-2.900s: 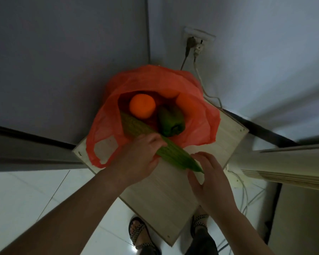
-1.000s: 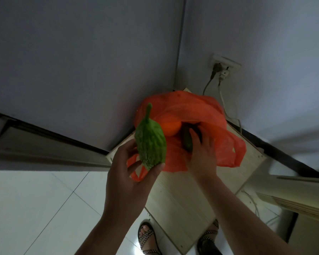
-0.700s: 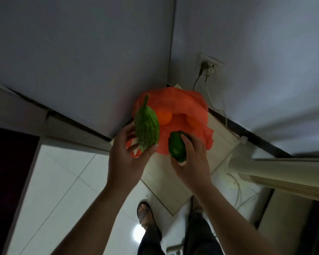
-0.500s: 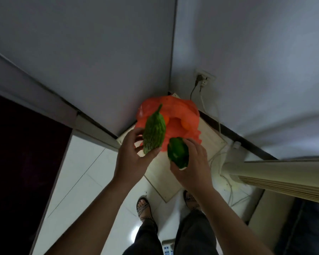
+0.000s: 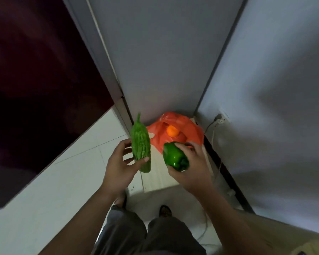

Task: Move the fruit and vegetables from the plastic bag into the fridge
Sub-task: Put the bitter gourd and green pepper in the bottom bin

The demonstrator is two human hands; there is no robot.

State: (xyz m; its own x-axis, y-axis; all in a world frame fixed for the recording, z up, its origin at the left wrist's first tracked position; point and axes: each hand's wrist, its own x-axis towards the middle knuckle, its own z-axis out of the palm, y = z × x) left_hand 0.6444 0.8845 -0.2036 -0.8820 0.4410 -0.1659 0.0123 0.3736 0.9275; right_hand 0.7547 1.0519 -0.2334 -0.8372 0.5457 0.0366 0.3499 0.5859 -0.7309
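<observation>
Grey trousers [image 5: 125, 234] cover my legs at six o'clock; dark footwear [image 5: 165, 210] shows past the hems. My forearms [image 5: 77, 218] are bare down to my left hand [image 5: 122, 168] and right hand [image 5: 193, 166].

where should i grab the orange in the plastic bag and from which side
Cup the orange round its widest part, coming from above through the open mouth of the bag. It is round, its top shows, and plastic seems to wrap its sides. The left hand holds the gourd, the right hand the pepper; free one first.
</observation>
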